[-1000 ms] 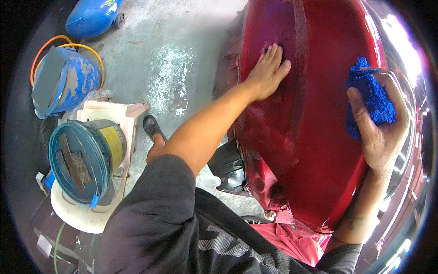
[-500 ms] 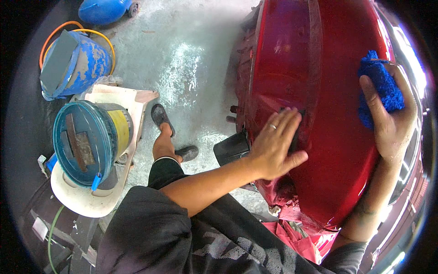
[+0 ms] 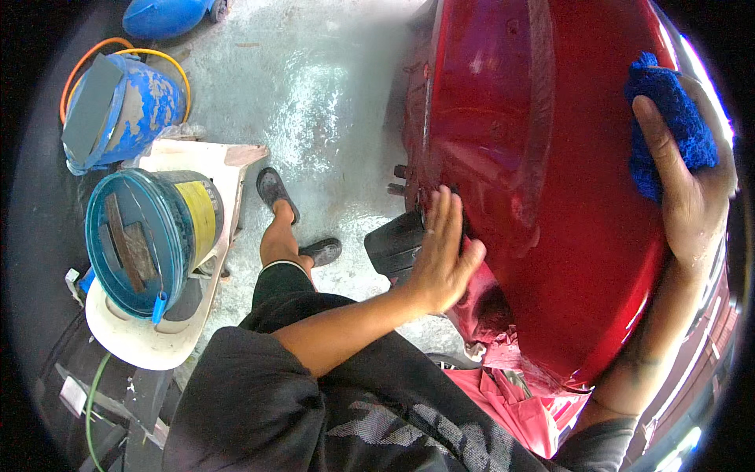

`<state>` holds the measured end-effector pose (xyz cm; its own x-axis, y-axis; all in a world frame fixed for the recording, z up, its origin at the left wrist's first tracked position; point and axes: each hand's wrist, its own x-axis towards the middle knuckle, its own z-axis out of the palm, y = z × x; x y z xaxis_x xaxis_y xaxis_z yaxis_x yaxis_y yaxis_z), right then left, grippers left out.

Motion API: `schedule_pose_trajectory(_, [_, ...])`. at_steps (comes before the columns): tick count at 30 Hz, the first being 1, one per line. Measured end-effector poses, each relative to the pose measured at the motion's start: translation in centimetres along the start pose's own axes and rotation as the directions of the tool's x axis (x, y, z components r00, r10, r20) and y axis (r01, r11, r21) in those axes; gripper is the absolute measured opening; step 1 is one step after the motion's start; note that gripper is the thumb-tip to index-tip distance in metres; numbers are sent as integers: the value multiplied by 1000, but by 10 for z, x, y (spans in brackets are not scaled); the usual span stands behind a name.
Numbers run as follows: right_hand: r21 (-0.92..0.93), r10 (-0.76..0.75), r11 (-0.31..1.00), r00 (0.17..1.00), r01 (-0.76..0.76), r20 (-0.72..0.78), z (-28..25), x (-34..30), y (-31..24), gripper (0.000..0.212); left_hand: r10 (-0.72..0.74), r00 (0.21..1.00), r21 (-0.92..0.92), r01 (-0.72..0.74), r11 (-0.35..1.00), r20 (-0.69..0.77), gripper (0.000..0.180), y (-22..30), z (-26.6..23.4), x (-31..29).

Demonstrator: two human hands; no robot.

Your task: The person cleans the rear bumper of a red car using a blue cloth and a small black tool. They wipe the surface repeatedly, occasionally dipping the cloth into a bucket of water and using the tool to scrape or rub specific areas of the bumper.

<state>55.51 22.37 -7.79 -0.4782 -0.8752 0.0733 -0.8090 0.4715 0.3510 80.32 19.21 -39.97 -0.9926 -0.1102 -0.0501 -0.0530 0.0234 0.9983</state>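
My left hand (image 3: pixel 437 271) lies along the near left edge of a glossy red car panel (image 3: pixel 582 228), fingers stretched out close together. A dark flat piece (image 3: pixel 462 224) shows beside the index finger, mostly hidden under the hand; it looks like a sanding pad. A ring is on one finger. On the right side of the panel, my right hand (image 3: pixel 695 211) grips a bunched blue cloth (image 3: pixel 672 130), thumb on top and fingers behind it. Wet, dull streaks run along the panel's left part.
To the left, a teal bucket (image 3: pixel 179 236) holding a brown strip and a grey block stands on a white plastic chair (image 3: pixel 141 346). Behind it is a paint-flaked blue container (image 3: pixel 153 98) with an orange-yellow hose. A black part (image 3: pixel 391 244) juts out below the panel. Red sheeting (image 3: pixel 503 401) hangs nearby.
My left hand has slid left and slightly nearer, from the panel's streaked area to its edge. The right hand with the blue cloth sits slightly farther right and away; the view has shifted a little.
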Motion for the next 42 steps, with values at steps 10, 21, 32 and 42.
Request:
schedule_pose_trajectory(10, [157,252,954,967,-256,46,15,10,-19,59,-382,921,-165,366,916,-81,105,-57,-12,83])
schedule_pose_trajectory(21, [38,142,989,989,-144,51,-16,24,-37,50,134,988,46,-137,989,73,88,-96,-42,127])
schedule_pose_trajectory(32, [275,214,931,970,-239,117,-8,38,-40,37,84,996,305,-87,948,23,85,-101,-105,384])
schedule_pose_trajectory(42, [414,257,880,966,-233,-3,-9,36,-16,41,19,984,220,-58,974,178,91,-82,-66,186])
